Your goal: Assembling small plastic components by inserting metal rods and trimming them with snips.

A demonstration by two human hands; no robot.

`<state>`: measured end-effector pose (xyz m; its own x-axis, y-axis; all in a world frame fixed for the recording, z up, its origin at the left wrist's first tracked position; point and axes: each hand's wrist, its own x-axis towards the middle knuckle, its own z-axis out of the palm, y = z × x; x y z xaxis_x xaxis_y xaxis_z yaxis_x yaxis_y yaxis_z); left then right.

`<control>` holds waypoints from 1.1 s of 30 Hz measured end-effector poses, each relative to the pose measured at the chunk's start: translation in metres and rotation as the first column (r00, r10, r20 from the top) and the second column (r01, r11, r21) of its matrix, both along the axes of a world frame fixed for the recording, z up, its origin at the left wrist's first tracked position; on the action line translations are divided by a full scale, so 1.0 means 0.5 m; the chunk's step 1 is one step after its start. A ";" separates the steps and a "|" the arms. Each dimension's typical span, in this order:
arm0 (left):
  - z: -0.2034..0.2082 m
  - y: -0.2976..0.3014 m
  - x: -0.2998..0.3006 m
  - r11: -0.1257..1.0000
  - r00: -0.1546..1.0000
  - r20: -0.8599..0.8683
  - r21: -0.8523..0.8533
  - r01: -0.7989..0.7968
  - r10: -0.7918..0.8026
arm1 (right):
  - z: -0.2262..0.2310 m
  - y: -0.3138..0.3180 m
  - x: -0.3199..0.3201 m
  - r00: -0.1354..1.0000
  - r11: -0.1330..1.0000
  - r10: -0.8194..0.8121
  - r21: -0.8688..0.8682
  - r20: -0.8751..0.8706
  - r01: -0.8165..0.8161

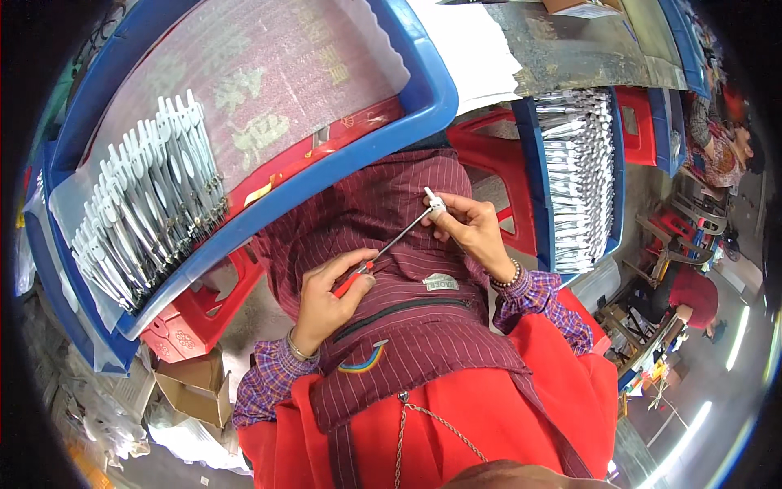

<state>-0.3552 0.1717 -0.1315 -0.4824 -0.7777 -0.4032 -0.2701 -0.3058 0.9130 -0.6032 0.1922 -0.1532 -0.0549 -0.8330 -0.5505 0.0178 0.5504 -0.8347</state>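
My left hand (pixel 330 295) is closed around the red handle of a thin tool (pixel 399 237) that looks like a screwdriver. Its long metal shaft slants up to the right, and the tip meets a small white plastic piece (pixel 436 200). My right hand (pixel 476 232) pinches that piece between thumb and fingers, with a narrow white end sticking out above. Both hands are over my lap, in front of a dark red striped apron (pixel 407 322). The exact point where the tip touches is too small to make out.
A large blue tray (pixel 326 174) at the left holds a row of slim silver-and-white parts (pixel 151 196). To the right, a blue crate (pixel 538 183) packed with similar parts (pixel 580 179) stands by a red stool (pixel 513 175). An open cardboard box (pixel 195 387) lies lower left. Other people are at far right.
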 end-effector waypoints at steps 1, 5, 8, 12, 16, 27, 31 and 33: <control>0.000 0.000 0.000 1.000 1.000 0.001 0.001 0.001 -0.001 | 0.000 0.000 0.001 1.000 1.000 -0.009 -0.003 -0.002 0.009; 0.002 -0.002 -0.001 1.000 1.000 0.003 -0.010 0.010 -0.010 | 0.001 -0.001 0.004 1.000 1.000 -0.014 -0.008 -0.024 0.014; 0.007 -0.005 -0.007 1.000 1.000 -0.002 0.000 0.012 -0.012 | 0.002 -0.001 0.004 0.999 1.000 -0.025 0.002 -0.037 0.025; 0.006 -0.001 -0.006 0.999 1.000 -0.002 0.034 -0.015 0.015 | 0.001 0.002 0.012 0.994 0.999 -0.022 -0.050 -0.108 0.016; 0.007 0.000 -0.006 0.975 0.993 -0.045 0.196 -0.100 0.111 | -0.001 0.003 0.025 0.959 0.988 -0.018 -0.154 -0.282 -0.027; 0.040 -0.080 0.012 0.286 0.933 -0.098 0.958 -0.005 0.345 | -0.013 0.011 0.032 0.845 0.947 0.019 -0.263 -0.534 -0.187; 0.040 -0.089 0.019 0.237 0.944 -0.153 0.968 0.083 0.293 | -0.006 0.006 0.032 0.793 0.919 0.087 -0.260 -0.602 -0.298; 0.051 -0.099 0.004 0.339 0.978 -0.101 0.940 0.033 0.185 | -0.009 0.005 0.031 0.796 0.913 0.077 -0.279 -0.600 -0.299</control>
<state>-0.3531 0.1224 -0.1059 -0.5809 0.0188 -0.8137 -0.0838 -0.9958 0.0369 -0.5874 0.1947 -0.1575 -0.0844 -0.9855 -0.1470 -0.5895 0.1683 -0.7900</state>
